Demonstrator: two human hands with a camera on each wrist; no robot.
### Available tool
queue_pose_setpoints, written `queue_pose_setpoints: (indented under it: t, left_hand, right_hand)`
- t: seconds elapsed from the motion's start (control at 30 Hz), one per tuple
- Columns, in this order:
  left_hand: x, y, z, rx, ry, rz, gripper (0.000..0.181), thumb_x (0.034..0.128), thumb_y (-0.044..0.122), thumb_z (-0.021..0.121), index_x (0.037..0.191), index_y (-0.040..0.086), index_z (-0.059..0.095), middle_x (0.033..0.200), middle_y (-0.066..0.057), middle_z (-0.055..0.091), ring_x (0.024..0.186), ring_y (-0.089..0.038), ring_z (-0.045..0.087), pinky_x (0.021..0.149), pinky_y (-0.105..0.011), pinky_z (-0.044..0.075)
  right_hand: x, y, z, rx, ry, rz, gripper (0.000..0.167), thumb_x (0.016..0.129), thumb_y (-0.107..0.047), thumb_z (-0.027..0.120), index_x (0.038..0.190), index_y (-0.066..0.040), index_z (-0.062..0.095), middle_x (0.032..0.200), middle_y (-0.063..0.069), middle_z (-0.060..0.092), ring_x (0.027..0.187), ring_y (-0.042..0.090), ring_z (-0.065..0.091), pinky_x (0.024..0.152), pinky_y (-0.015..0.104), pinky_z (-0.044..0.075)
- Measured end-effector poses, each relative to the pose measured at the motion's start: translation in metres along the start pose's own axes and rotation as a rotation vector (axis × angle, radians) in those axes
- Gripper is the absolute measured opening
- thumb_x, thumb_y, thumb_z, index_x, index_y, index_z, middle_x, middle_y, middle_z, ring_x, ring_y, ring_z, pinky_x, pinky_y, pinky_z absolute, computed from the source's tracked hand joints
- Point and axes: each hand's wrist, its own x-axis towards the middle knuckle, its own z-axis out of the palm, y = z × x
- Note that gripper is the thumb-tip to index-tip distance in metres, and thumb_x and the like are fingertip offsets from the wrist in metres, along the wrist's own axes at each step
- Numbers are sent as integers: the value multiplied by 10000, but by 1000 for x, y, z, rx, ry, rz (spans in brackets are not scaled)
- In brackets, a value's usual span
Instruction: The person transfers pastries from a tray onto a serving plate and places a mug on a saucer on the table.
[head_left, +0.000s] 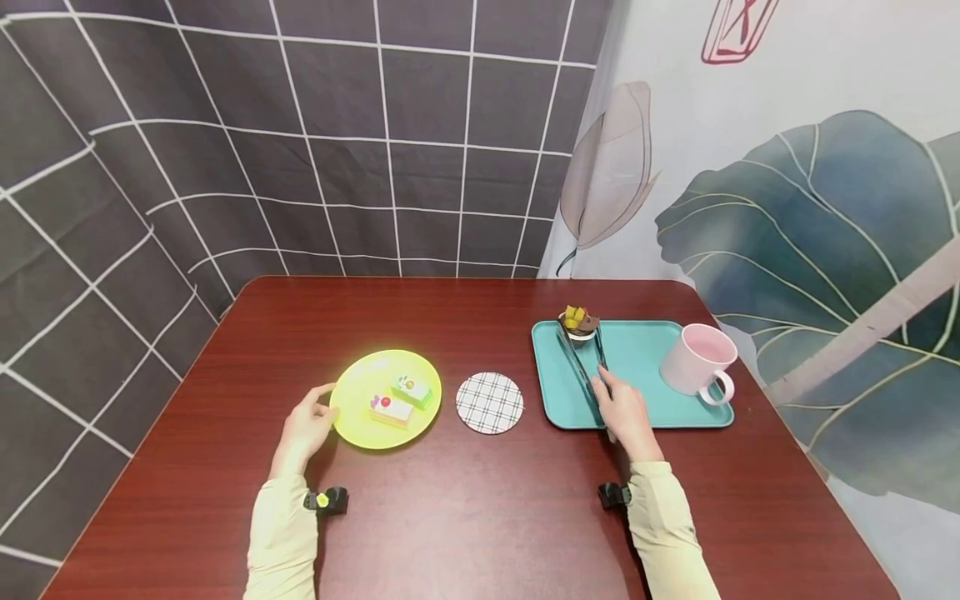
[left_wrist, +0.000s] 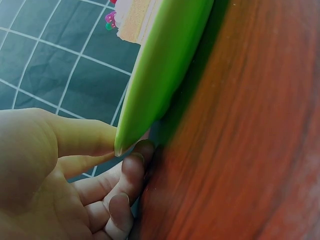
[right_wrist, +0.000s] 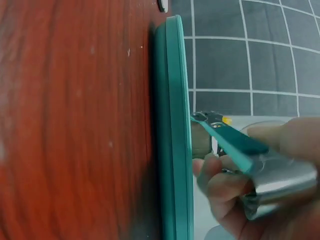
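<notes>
My left hand (head_left: 309,427) pinches the left rim of a yellow-green plate (head_left: 360,383), thumb on top and fingers below in the left wrist view. Two cake slices lie on it: a pink-topped one (head_left: 391,410) with a red berry and a green one (head_left: 412,390). My right hand (head_left: 621,412) holds metal tongs (head_left: 576,362) over a teal tray (head_left: 637,350). Their tips stand either side of a small dark cupcake (head_left: 579,323) with yellow topping at the tray's back left corner; whether they touch it I cannot tell.
A pink mug (head_left: 699,358) stands on the tray's right side, its handle toward the front right. Between plate and tray lies a round checked coaster (head_left: 490,403). A dark gridded curtain (head_left: 337,167) hangs behind the brown table (head_left: 465,500).
</notes>
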Motion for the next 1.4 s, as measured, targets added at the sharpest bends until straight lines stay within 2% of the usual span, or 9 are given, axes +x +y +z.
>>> queue_pose_setpoints:
  t: [0.13,0.23,0.33,0.43,0.57,0.73,0.97,1.2,1.4]
  left_hand:
    - [1,-2,0,2,1,3,478,918,107,503,1385,29,436,1020,-284,660,947,-366,628,766,-355,440]
    - [2,-2,1,0,1,5,481,913,103,504,1383,26,436,1013,-285,660,945,-369,627,761,-351,440]
    - [2,-3,1,1,2,3,479,918,106,505,1385,28,437,1013,-281,662,946,-364,629,767,-354,444]
    - [2,-3,1,4,5,2,474,922,109,508,1384,29,439,1013,-278,664,947,-367,629,783,-374,452]
    - [2,-2,1,2,9,6,473,922,108,509,1383,28,439,1015,-283,667,953,-382,628,804,-406,457]
    - [2,-3,1,0,11,3,475,920,110,507,1384,34,439,1008,-276,670,927,-354,629,771,-354,440]
    - [2,-2,1,4,16,10,468,917,103,514,1374,27,449,978,-259,674,898,-318,630,759,-334,436]
    - [0,1,1,-9,12,0,462,925,96,519,1377,28,450,981,-261,668,895,-306,636,747,-322,439]
    - [0,0,1,-11,15,-1,459,926,97,526,1375,31,454,975,-257,667,901,-310,631,747,-321,433]
  right_hand:
    - [2,1,1,-63,2,-37,628,974,-362,534,1453,17,388,658,89,582,340,128,421,510,311,435]
    - [3,3,3,-104,33,-68,620,927,-300,620,1406,51,443,840,120,595,467,148,440,586,307,405]
    - [3,5,4,-114,61,-73,547,919,-227,623,1376,42,487,859,137,609,574,173,450,636,319,385]
    - [2,5,5,-109,89,-80,494,922,-189,609,1354,32,520,832,132,609,609,173,426,645,318,356]
    - [1,6,6,-95,103,-94,475,927,-179,600,1348,29,529,731,108,565,518,153,359,575,303,321]
    - [1,7,6,-96,129,-102,456,922,-171,609,1340,1,551,594,39,462,472,135,306,538,300,290]
    - [-2,5,5,-98,157,-133,437,911,-164,629,1318,-13,578,520,-14,379,447,124,289,523,294,276]
    - [-5,2,7,-113,209,-211,388,893,-160,657,1256,-26,634,464,-52,326,412,77,247,506,286,267]
    - [-11,-5,15,-106,306,-322,334,832,-130,716,1153,-38,699,459,-8,426,402,0,212,478,262,269]
